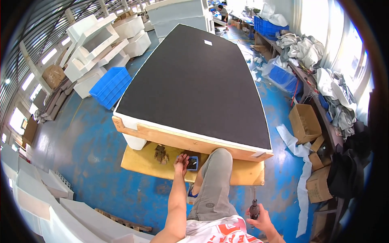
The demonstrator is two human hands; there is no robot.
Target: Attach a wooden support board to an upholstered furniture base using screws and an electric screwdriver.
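Observation:
My left hand (181,163) is beside a small blue box (197,163) of dark small parts, its fingers curled together; whatever they hold is too small to make out. The box sits on a yellow padded bench (247,172), along with a heap of brown pieces (161,154). In my right hand (261,218), low at the right, is a dark power screwdriver (254,209), its long thin bit pointing away from me. Before me a large upholstered furniture piece (198,89) rests with its black underside up and its bare wooden edge (174,135) toward me. My knee touches that edge.
A blue crate (111,87) and stacked white furniture frames (89,48) are at the left. Cardboard boxes (304,123), a white fabric strip (302,178) and a bench heaped with cloth (302,48) line the right. Far back, another person (222,12) bends over.

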